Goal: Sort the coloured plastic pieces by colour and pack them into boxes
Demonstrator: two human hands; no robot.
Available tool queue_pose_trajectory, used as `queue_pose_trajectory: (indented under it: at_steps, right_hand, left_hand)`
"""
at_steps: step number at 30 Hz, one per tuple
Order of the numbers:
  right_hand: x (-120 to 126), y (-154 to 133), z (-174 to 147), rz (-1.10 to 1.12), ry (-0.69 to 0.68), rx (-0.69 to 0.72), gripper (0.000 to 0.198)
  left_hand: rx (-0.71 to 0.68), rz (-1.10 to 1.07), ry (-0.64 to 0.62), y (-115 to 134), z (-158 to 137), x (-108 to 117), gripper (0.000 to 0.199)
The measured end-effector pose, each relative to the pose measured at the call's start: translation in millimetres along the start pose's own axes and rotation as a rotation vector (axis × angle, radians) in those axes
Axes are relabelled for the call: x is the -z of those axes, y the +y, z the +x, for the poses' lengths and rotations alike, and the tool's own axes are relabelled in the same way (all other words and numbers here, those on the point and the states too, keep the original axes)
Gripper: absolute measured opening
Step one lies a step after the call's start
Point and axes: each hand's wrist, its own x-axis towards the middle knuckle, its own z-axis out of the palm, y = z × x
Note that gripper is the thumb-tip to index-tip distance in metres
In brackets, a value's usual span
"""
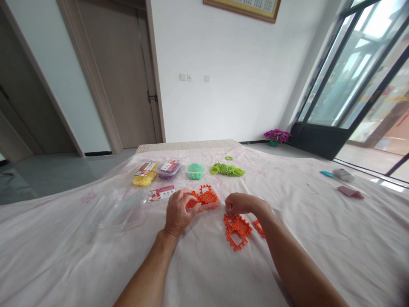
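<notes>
My left hand (181, 209) curls round the left side of a clear plastic box (211, 206), thumb at its front. Orange interlocking toy pieces (209, 197) fill the box, one standing up above the rim. To its right, my right hand (237, 203) has its fingers bent down and pressed together, fingertips turned away from view. Right below them lie loose orange notched pieces (236, 236), some with open centres. Another orange piece (259, 228) is partly hidden by my right forearm. Whatever my right fingers hold cannot be made out.
Behind stand boxes of yellow pieces (143, 179), purple pieces (168, 170) and mint-green pieces (195, 171), beside a lime-green pile (231, 170). At left lie a clear lid (123, 209) and a printed label card (161, 193). A pink folded item (350, 192) rests far right on the pale tablecloth.
</notes>
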Motion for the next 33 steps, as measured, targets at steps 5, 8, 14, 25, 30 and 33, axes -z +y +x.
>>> queue_pose_trajectory:
  at_steps: [5, 8, 14, 25, 30, 33]
  right_hand:
    - [11, 16, -4, -0.009, 0.236, -0.084, 0.012]
    - [19, 23, -6, -0.051, 0.445, -0.186, 0.010]
    - [27, 15, -5, 0.136, 0.852, -0.241, 0.015]
    - [1, -30, 16, 0.235, 0.778, 0.031, 0.018]
    - [-2, -35, 11, 0.016, 0.701, 0.219, 0.024]
    - [-3, -34, 12, -0.051, 0.587, 0.272, 0.024]
  left_hand:
    - [-0.062, -0.001, -0.051, -2, 0, -2, 0.017]
    - [-0.071, -0.008, -0.045, -2, 0, -3, 0.015]
    - [-0.047, 0.009, -0.048, 1, 0, 0, 0.018]
    - [-0.026, 0.031, -0.074, 2, 1, 0, 0.012]
    - [-0.024, 0.015, -0.095, 4, 1, 2, 0.014]
    - [-0.029, 0.020, -0.112, 5, 1, 3, 0.015]
